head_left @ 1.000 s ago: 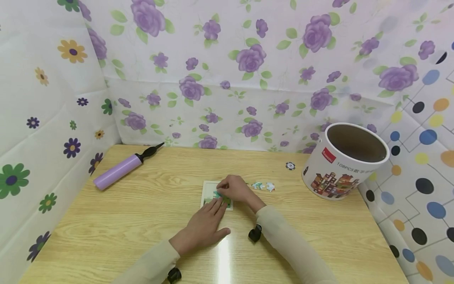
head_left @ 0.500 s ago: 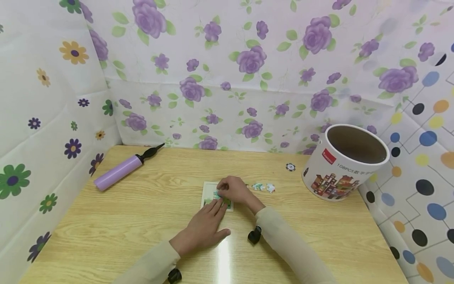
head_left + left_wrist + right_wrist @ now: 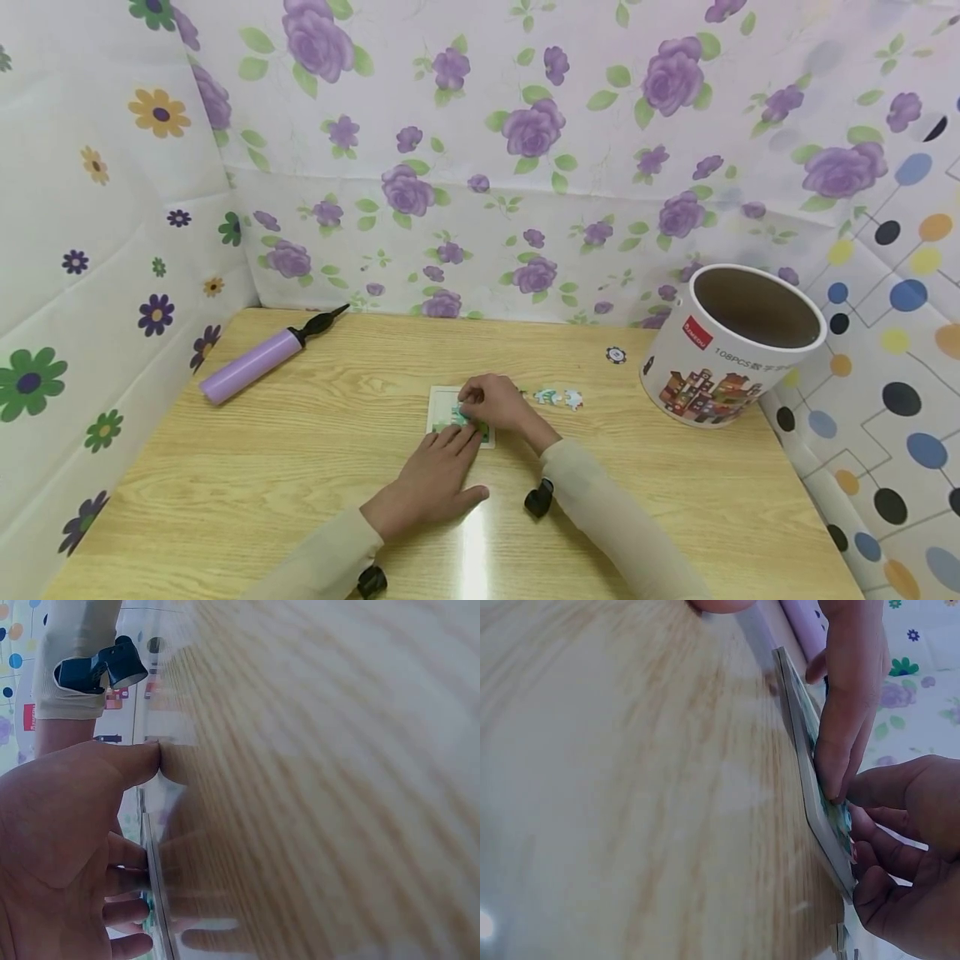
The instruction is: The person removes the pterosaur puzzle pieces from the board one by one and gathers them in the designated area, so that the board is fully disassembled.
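A small puzzle in a pale square tray (image 3: 444, 395) lies on the table, with green and teal pieces in its lower part. My left hand (image 3: 431, 479) rests its extended fingers on the puzzle's near edge, thumb spread on the table. At the upper right of the tray my right hand (image 3: 498, 402) has curled fingers and pinches a teal puzzle piece (image 3: 456, 414), mostly hidden by the fingertips. In the right wrist view the right fingertips touch the puzzle surface beside the left fingers. Loose puzzle pieces (image 3: 547, 397) lie right of the right hand.
A big white printed bucket (image 3: 712, 367) stands at the back right. Left of the hands lies a purple hand pump (image 3: 251, 365) with a black nozzle. A small round chip-like piece (image 3: 616, 355) lies near the bucket. Patterned cloth walls (image 3: 480, 242) enclose the table.
The left hand's fingers have slid slightly toward the near edge of the puzzle. The right hand stays in nearly the same place.
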